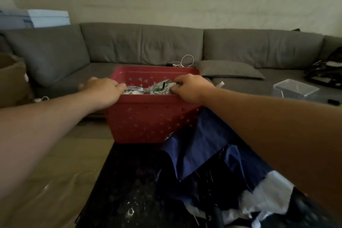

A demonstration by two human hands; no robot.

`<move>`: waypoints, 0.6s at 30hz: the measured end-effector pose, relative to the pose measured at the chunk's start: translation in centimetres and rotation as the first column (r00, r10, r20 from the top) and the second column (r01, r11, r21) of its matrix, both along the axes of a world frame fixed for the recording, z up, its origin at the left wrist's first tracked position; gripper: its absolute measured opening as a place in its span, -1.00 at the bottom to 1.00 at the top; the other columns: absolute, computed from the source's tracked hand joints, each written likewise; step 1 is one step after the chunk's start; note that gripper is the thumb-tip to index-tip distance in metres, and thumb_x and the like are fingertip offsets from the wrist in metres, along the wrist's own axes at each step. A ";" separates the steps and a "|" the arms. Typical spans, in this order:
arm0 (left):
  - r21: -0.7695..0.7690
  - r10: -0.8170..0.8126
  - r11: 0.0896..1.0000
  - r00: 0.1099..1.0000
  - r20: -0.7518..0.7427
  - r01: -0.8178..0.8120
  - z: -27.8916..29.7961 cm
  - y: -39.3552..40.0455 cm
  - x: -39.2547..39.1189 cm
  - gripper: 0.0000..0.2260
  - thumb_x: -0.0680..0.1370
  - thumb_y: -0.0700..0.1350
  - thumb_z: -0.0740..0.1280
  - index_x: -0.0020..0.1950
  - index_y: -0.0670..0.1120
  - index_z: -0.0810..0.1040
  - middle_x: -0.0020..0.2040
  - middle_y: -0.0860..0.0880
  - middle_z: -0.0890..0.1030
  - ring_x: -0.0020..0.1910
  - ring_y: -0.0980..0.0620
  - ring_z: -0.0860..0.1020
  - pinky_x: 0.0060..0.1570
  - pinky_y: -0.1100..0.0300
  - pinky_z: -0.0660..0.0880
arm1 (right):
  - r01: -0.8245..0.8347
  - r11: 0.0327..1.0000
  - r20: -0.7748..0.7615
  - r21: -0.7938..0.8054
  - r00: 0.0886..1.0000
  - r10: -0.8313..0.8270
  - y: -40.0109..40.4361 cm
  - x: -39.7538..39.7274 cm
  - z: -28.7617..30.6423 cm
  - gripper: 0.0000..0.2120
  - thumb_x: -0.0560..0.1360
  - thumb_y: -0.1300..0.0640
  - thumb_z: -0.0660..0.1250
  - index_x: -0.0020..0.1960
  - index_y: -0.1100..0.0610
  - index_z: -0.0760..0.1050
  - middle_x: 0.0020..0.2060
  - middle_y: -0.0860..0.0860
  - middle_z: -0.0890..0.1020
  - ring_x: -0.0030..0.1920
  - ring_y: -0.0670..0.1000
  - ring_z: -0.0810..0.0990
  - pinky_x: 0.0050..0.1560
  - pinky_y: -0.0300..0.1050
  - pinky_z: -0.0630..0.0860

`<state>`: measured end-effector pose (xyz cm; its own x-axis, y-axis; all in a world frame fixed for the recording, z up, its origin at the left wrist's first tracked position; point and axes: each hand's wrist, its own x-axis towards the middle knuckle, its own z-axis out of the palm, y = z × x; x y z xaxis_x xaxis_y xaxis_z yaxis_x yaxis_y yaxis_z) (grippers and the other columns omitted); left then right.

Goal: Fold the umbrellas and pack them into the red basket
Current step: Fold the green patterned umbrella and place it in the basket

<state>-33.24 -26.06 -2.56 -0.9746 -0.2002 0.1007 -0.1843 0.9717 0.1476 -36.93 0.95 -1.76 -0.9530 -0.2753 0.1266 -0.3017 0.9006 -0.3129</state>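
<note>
The red basket (146,118) stands at the far end of a black table (125,181), its sides pierced with triangle holes. Inside lies a folded umbrella (159,88) of pale patterned cloth. My left hand (105,91) rests over the basket's left rim, its fingertips on the pale cloth. At the basket's right rim my right hand (190,88) grips the same umbrella, fingers curled into the cloth. A dark blue and white umbrella (212,168) lies spread and unfolded on the table in front of the basket, partly under my right forearm.
A grey sofa (140,46) runs behind the basket, with a flat cushion (229,69), a white cable (185,62) and a clear plastic box (294,89) on its seat. A cardboard box (11,79) stands at the left. Wooden floor lies left of the table.
</note>
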 end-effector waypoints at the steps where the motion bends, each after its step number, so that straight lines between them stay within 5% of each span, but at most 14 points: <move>1: -0.091 -0.035 0.995 0.999 0.030 0.038 0.1 -0.1 0.2 -0.54 0.70 0.24 0.00 0.30 0.12 0.62 0.46 -0.02 0.55 0.45 -0.23 0.41 0.43 -0.20 0.32 | -0.030 0.999 0.085 0.042 0.996 0.027 -0.1 0.3 0.4 -0.63 0.65 -0.16 0.26 0.34 -0.01 0.60 0.28 0.05 0.64 0.26 0.14 0.58 0.25 -0.03 0.51; 4: -0.194 -0.120 0.970 0.983 0.141 0.147 0.8 -0.4 1.4 -0.56 0.68 0.27 -0.03 0.11 0.18 0.63 0.41 0.05 0.57 0.41 -0.18 0.43 0.40 -0.22 0.30 | -0.091 0.996 0.304 0.026 0.949 0.079 0.3 0.6 0.9 -0.54 0.66 -0.22 0.23 0.35 0.07 0.60 0.30 0.00 0.62 0.27 0.07 0.58 0.36 -0.03 0.43; 6: -0.144 -0.182 0.966 0.958 0.221 0.217 1.7 0.1 2.5 -0.55 0.62 0.36 -0.01 -0.05 0.19 0.59 0.36 0.05 0.61 0.37 -0.15 0.48 0.41 -0.13 0.34 | -0.052 0.997 0.420 -0.064 0.904 0.074 0.7 0.8 0.2 -0.21 0.43 -0.53 0.29 0.44 -0.01 0.54 0.37 -0.05 0.59 0.33 0.05 0.57 0.49 0.06 0.36; 9: -0.162 -0.245 0.931 0.890 0.385 0.327 2.1 1.2 4.4 -0.69 0.72 0.25 0.10 0.07 0.12 0.54 0.30 0.02 0.62 0.29 -0.04 0.53 0.22 0.16 0.39 | -0.010 0.992 0.501 -0.124 0.863 0.071 0.7 1.6 -1.3 0.21 0.07 -0.72 0.34 0.54 -0.03 0.39 0.46 -0.06 0.49 0.44 0.11 0.49 0.54 0.17 0.31; 12: -0.105 -0.237 0.947 0.881 0.410 0.304 1.6 1.1 5.6 -0.70 0.66 0.22 0.29 0.07 0.00 0.56 0.09 0.01 0.64 0.01 -0.01 0.57 -0.05 0.16 0.41 | -0.084 0.995 0.569 -0.048 0.817 0.097 0.6 3.2 -2.1 0.16 0.12 -0.73 0.29 0.53 -0.06 0.41 0.42 0.01 0.53 0.34 0.20 0.57 0.43 0.23 0.44; 15: -0.146 -0.185 0.955 0.905 0.384 0.257 0.4 1.1 7.4 -0.68 0.58 0.25 0.40 -0.01 -0.01 0.61 -0.14 0.04 0.69 -0.20 0.07 0.63 -0.19 0.17 0.56 | -0.202 0.946 0.526 0.254 0.850 0.040 -0.3 5.1 -2.8 -0.12 0.41 -0.54 0.30 0.49 0.05 0.47 0.39 0.12 0.57 0.28 0.21 0.59 0.19 0.02 0.53; 18: -0.259 -0.059 0.957 0.959 0.277 0.134 -1.6 1.9 8.7 -0.60 0.58 0.35 0.29 0.19 0.10 0.64 0.07 0.04 0.71 0.04 -0.01 0.68 0.05 0.03 0.63 | -0.183 0.931 0.420 0.316 0.907 0.035 -0.9 6.3 -4.9 -0.35 0.55 -0.31 0.36 0.48 0.06 0.46 0.36 0.10 0.58 0.22 0.17 0.60 0.21 0.00 0.54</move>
<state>-24.53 -24.14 -4.19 -0.9866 -0.1053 -0.1246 -0.0839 0.9825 -0.1660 -30.59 0.09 -6.68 -0.8619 -0.3359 -0.3800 -0.3190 0.9415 -0.1087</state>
